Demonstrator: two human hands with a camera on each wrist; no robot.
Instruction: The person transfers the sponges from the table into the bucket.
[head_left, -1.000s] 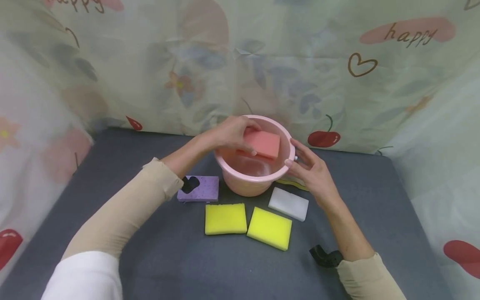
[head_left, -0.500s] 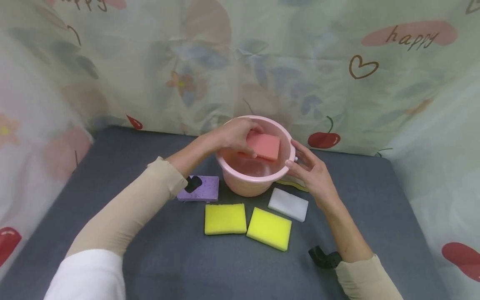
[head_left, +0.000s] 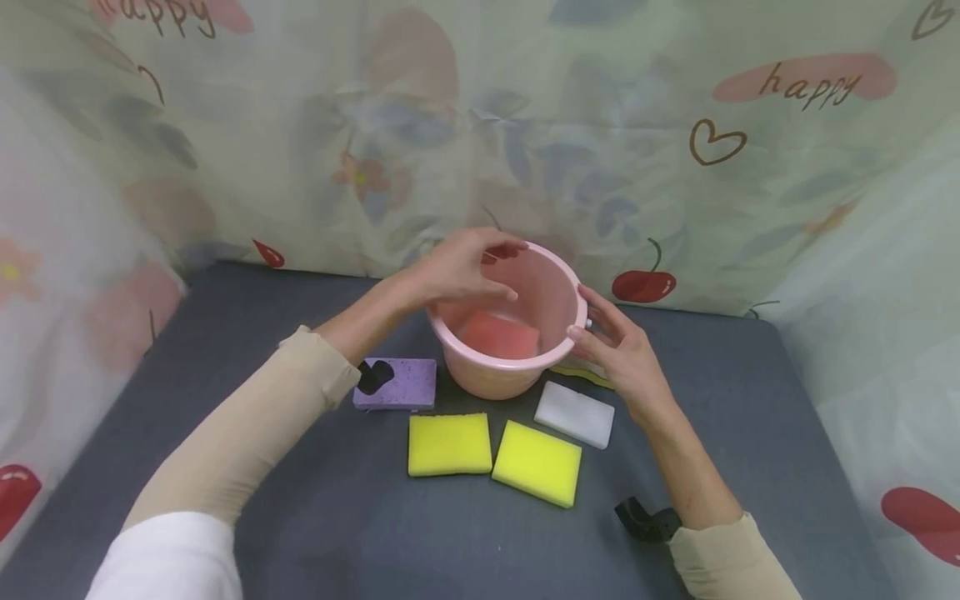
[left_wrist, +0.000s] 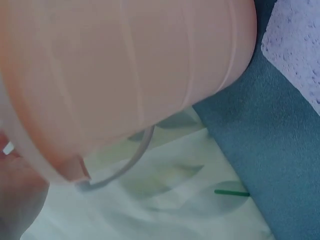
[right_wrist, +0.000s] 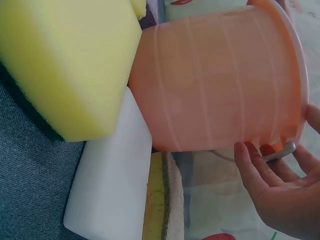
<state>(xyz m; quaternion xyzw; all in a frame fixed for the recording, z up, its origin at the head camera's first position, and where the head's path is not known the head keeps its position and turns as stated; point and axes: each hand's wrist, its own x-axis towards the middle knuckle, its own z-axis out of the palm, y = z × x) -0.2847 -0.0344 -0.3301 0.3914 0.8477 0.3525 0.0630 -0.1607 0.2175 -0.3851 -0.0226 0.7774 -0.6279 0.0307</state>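
A pink bucket (head_left: 487, 379) stands upright near the back of the dark table. On its bottom lies a coral-pink sponge (head_left: 501, 335). My left hand (head_left: 465, 268) hovers over the bucket's left rim, thumb and fingers spread apart with nothing between them; the left wrist view shows mostly the bucket's wall (left_wrist: 150, 65) and part of this hand at the edge. My right hand (head_left: 628, 358) holds the rim on the right side; in the right wrist view its fingers (right_wrist: 245, 165) bend against the outer wall by the wire handle (right_wrist: 281, 152).
In front of the bucket lie a purple sponge (head_left: 412, 385), two yellow sponges (head_left: 450, 446) and a white sponge (head_left: 576, 415). Another yellow-and-beige sponge (right_wrist: 157, 200) sits partly hidden under my right hand. A patterned curtain (head_left: 300, 167) closes off the back and sides.
My left hand has let go of the coral-pink sponge, which dropped from its fingers to the bucket's bottom. The right hand stays on the rim.
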